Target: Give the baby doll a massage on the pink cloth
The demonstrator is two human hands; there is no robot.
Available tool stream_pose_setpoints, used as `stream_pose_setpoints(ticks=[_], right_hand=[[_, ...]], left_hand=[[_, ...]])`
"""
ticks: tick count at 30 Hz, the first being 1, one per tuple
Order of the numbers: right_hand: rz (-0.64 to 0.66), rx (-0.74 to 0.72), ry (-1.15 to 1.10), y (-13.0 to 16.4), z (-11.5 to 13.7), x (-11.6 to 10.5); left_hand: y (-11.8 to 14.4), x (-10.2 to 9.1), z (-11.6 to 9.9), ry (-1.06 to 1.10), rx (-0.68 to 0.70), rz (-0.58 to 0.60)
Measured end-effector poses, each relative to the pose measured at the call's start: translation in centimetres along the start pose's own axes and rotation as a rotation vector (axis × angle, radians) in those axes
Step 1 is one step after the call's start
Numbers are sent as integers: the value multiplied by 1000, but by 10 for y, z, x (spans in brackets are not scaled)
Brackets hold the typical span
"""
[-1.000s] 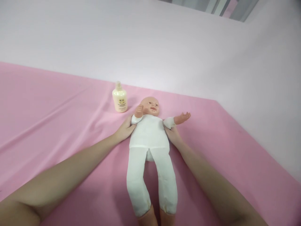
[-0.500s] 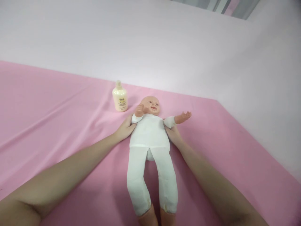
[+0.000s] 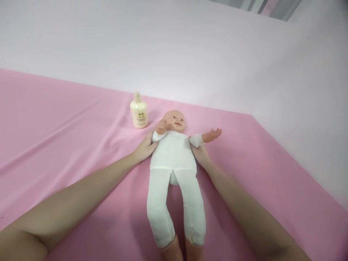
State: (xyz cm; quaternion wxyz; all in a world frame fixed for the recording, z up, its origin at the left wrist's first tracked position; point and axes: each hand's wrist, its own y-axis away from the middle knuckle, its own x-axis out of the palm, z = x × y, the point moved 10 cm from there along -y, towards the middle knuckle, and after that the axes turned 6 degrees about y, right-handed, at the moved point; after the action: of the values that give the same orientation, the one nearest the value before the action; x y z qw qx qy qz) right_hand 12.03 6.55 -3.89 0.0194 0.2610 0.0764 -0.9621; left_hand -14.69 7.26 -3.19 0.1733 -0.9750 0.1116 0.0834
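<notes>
A baby doll [image 3: 173, 152] with a white cloth body lies on its back on the pink cloth, head away from me and feet toward me. My left hand [image 3: 146, 148] grips it at the side under the arm on the left, thumb against the torso and fingers hidden beneath. On the opposite side my right hand [image 3: 200, 154] holds the doll under its outstretched arm, with most of the fingers out of sight. The doll's other arm is bent up beside its head.
A cream-coloured pump bottle [image 3: 139, 115] with a printed label stands upright left of the doll's head. The pink cloth [image 3: 81, 127] covers the surface up to a pale wall [image 3: 152, 47]. A grey striped strip shows at the top right.
Both hands and the doll stay in place. Only the camera view has shifted very slightly.
</notes>
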Motion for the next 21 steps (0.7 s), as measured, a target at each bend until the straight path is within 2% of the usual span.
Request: stream_pose_setpoints(ticks=[11, 21], right_hand=[[8, -3, 12, -1, -1, 0], [13, -9, 28, 0, 0, -1]], left_hand=[[0, -1, 8, 5, 5, -4], [0, -1, 5, -2, 15, -8]])
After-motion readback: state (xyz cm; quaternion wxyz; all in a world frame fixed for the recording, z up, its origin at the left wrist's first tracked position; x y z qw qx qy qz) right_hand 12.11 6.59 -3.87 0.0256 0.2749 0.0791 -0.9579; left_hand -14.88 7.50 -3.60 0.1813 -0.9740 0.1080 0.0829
